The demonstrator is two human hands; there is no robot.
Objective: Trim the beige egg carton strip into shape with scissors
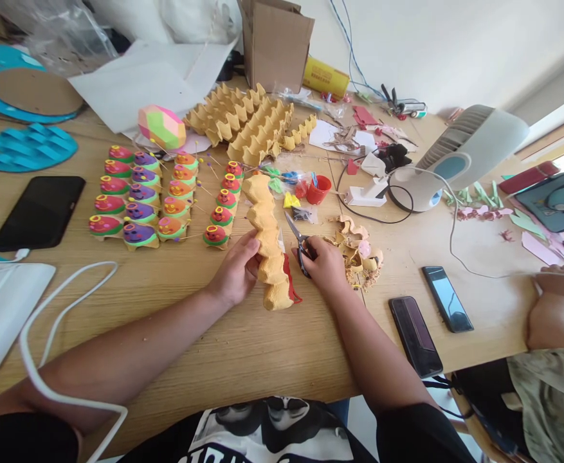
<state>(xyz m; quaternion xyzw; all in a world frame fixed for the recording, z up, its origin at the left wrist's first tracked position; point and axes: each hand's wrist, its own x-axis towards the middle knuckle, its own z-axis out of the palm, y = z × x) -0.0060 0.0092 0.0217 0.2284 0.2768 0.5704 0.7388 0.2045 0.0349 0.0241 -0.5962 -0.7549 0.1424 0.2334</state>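
A person's left hand (236,270) curls its fingers around the near side of a long yellow moulded-cardboard egg-carton strip (267,244), pinning it on edge against the pale wooden table (214,360). Just across the strip, the right hand (323,263) is closed over the handles of small dark-handled metal scissors (297,241), blades aimed away from the wrist and lying close against the cardboard; whether they are parted cannot be told. A red sliver (294,289) shows under the strip, between the two hands. Torn cardboard scraps (359,251) pile just beyond the right hand's knuckles, and rows of brightly painted carton figures (156,199) stand further out from the left hand. With the left fingertips so near the blades, a slip on the bumpy cardboard could nick them, and a loose hold could let the strip twist and the cut wander. Another person's hand (559,283) rests well off to the right.
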